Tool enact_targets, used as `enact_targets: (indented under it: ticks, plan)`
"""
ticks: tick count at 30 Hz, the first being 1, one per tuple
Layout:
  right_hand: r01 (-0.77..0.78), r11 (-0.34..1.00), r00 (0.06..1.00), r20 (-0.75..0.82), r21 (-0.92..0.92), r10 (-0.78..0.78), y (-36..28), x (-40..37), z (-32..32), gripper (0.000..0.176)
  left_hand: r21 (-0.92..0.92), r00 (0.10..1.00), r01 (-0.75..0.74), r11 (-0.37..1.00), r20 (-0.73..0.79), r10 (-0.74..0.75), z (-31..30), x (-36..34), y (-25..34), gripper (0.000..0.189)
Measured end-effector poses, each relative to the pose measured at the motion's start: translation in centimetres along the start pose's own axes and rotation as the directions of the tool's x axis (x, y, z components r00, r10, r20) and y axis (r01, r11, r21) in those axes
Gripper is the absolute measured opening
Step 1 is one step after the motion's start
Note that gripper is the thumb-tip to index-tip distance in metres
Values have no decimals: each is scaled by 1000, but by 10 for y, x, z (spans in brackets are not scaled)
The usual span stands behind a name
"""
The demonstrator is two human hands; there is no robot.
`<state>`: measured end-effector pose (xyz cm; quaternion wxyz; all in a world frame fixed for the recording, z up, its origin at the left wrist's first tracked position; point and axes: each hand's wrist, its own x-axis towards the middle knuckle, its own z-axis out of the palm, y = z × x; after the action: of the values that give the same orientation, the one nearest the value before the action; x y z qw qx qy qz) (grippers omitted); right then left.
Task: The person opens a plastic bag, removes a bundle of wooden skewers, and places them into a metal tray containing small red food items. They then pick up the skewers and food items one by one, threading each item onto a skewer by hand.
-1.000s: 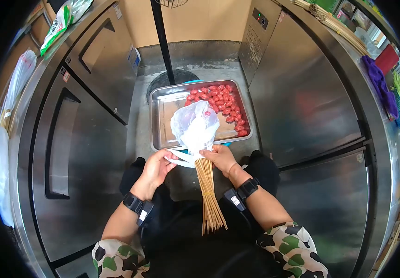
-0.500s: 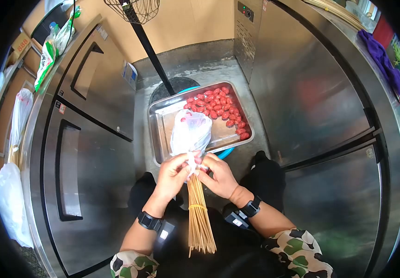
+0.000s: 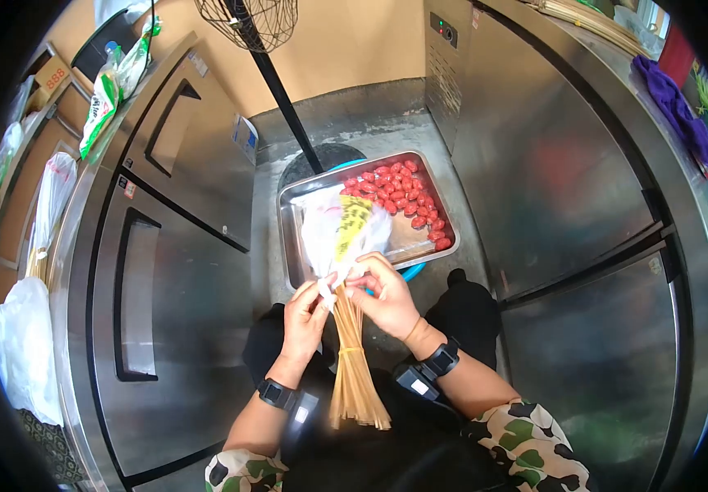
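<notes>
A white plastic bag (image 3: pixel 321 234) with a yellow printed strip covers the upper end of a bundle of thin wooden sticks (image 3: pixel 352 377). A yellow band circles the sticks, whose bare ends fan out toward my body. My left hand (image 3: pixel 306 316) pinches the gathered plastic at the bag's neck. My right hand (image 3: pixel 385 297) closes on the plastic just right of it. Beyond my hands, a steel tray (image 3: pixel 286 215) holds many red fruits (image 3: pixel 403 193), partly hidden by the bag.
A blue basin (image 3: pixel 413 271) shows under the tray. Behind it rises a black pole (image 3: pixel 280 98) with a wire cage (image 3: pixel 247 20). Steel cabinets (image 3: pixel 190 303) stand at left and right (image 3: pixel 567 180). A white bag (image 3: pixel 27 353) hangs at far left.
The bag has turned, showing its yellow strip, and its neck looks looser. My hands have moved slightly apart. The view has shifted, so the tray appears farther right.
</notes>
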<state>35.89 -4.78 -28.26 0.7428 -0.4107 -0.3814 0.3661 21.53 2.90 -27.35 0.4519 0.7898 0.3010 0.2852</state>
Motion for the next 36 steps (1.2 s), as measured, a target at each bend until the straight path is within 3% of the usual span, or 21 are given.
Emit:
enact_targets:
  ticks: [2,4,6,8,10,12,15,18,21,24,27,30,32,34,35,36]
  plan:
    - [234,861,966,207,-452,-154,-21,10,2,17,-310,994,101,945,-1,-107,4,-6,-15,30]
    - [251,822,955,269,-511,-125,-21,22,4,17,-614,972,195,765,18,-233,12,-9,-14,31]
    - [222,773,951,307,-594,-37,-21,28,3,16,-525,970,232,819,59,-237,12,-7,-27,28]
    - [136,701,950,294,-700,108,-23,25,-5,14,-305,999,37,952,-7,-41,17,0,-33,23]
    - [108,783,941,316,-613,118,-16,15,-11,13,-348,999,23,937,-28,-35,21,-2,-37,22]
    - [188,682,922,366,-706,125,-9,10,-16,21,-385,998,39,922,-29,-54,23,-5,-43,21]
    - [316,586,922,386,-746,-6,-8,6,-13,20,-477,989,134,869,10,-147,27,-9,-47,20]
    - [270,420,937,337,-866,93,-8,3,-6,17,-648,947,292,704,90,-309,29,-13,-43,20]
    - [239,254,919,303,-937,254,-10,7,2,12,-679,938,337,652,182,-296,29,-15,-57,17]
    - [274,225,906,330,-935,267,-1,10,2,9,-717,890,431,548,237,-391,20,-18,-53,14]
    - [190,233,907,262,-954,330,0,6,12,9,-732,843,515,447,336,-421,17,-21,-56,12]
    - [236,209,876,301,-949,376,9,5,10,13,-706,830,535,463,338,-444,19,-23,-59,11]
    - [201,248,881,286,-948,376,11,4,10,14,-671,821,552,496,331,-466,18,-19,-53,8]
    - [216,392,897,340,-894,282,5,3,12,22,-626,830,551,552,344,-439,19,-16,-56,5]
    - [249,447,899,377,-859,224,4,3,10,26,-614,869,493,616,320,-376,21,-15,-60,2]
    - [284,504,895,414,-816,166,5,2,9,30,-440,901,431,788,258,-348,21,-11,-56,2]
